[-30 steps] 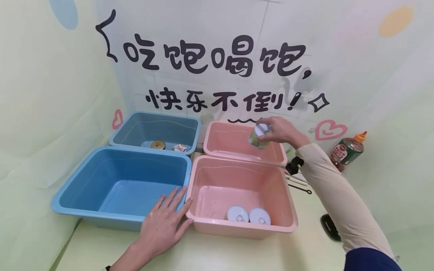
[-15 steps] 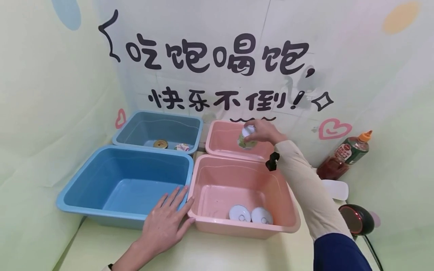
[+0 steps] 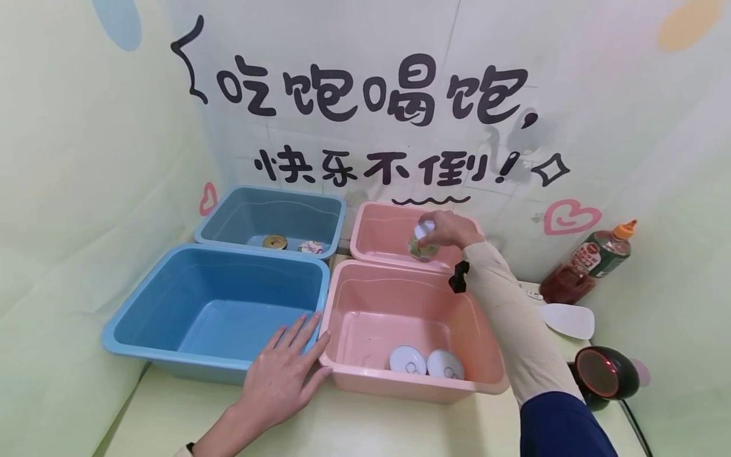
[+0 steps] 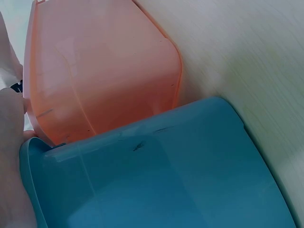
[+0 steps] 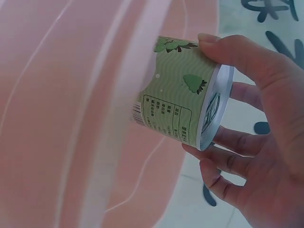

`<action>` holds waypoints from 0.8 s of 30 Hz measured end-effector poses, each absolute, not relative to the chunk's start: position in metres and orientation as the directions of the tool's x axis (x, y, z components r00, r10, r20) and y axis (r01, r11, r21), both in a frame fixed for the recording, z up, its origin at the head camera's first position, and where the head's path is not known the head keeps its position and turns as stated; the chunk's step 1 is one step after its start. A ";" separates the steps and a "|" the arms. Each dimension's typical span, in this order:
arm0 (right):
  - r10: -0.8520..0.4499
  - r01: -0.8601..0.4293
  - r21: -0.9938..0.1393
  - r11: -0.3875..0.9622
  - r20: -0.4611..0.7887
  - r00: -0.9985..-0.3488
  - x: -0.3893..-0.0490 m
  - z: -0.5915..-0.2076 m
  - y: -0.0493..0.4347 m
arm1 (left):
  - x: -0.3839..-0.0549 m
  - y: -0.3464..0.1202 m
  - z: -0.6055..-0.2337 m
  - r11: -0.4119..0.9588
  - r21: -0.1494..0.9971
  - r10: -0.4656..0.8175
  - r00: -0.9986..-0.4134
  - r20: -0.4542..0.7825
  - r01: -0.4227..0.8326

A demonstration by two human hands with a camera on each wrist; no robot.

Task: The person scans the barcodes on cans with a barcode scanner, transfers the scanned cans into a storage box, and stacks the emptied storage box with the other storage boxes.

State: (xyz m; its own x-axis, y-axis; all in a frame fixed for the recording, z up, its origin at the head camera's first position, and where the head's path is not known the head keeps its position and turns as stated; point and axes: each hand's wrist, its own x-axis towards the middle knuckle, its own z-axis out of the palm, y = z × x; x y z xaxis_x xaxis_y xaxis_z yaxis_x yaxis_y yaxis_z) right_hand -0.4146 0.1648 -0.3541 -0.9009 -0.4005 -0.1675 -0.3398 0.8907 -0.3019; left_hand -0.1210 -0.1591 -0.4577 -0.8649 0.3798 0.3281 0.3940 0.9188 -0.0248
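My right hand (image 3: pixel 454 230) grips a green-labelled tin can (image 3: pixel 421 249) by its top end, over the back pink bin (image 3: pixel 377 230). In the right wrist view, thumb and fingers curl round the silver pull-ring end of the can (image 5: pixel 178 92), and a pink rim hides its lower end. My left hand (image 3: pixel 282 377) lies with fingers spread on the touching rims of the front blue bin (image 3: pixel 165 355) and the front pink bin (image 3: pixel 365 374). Two cans with white pull-ring lids (image 3: pixel 408 360) stand side by side in the front pink bin, near its front wall.
The back blue bin (image 3: pixel 268 216) holds a gold-lidded can (image 3: pixel 275 242) and a colourful patterned can (image 3: pixel 311 247). Along the right side are a sauce bottle (image 3: pixel 588 263), a white dish (image 3: pixel 568 320) and a black, red-lined bowl (image 3: pixel 605 373). A printed curtain hangs behind the bins.
My right hand has carried the can leftward and lower into the back pink bin's opening. The left hand keeps its place on the rims. The head view has shifted slightly.
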 end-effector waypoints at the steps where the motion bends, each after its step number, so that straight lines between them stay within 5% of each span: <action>1: -0.393 -0.337 -0.282 0.898 -0.173 -0.903 -0.415 -0.356 0.166 | -0.121 -0.159 -0.458 0.920 -0.022 0.377 -0.869 0.319 0.391; 15: -0.386 -0.294 -0.407 0.865 -0.165 -0.908 -0.420 -0.393 0.186 | -0.121 -0.159 -0.459 0.914 -0.034 0.390 -0.855 0.342 0.404; 24: -0.361 -0.269 -0.392 0.880 -0.183 -0.914 -0.423 -0.414 0.197 | -0.122 -0.160 -0.458 0.915 -0.028 0.388 -0.857 0.338 0.403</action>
State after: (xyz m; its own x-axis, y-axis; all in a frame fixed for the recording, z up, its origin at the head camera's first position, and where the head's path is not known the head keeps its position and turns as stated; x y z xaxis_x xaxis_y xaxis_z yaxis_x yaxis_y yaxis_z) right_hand -0.4234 0.1970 -0.4141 -0.9143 -0.3612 -0.1832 -0.2688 0.8797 -0.3923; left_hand -0.1223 -0.1600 -0.4585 -0.8575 0.3883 0.3376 0.4032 0.9147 -0.0277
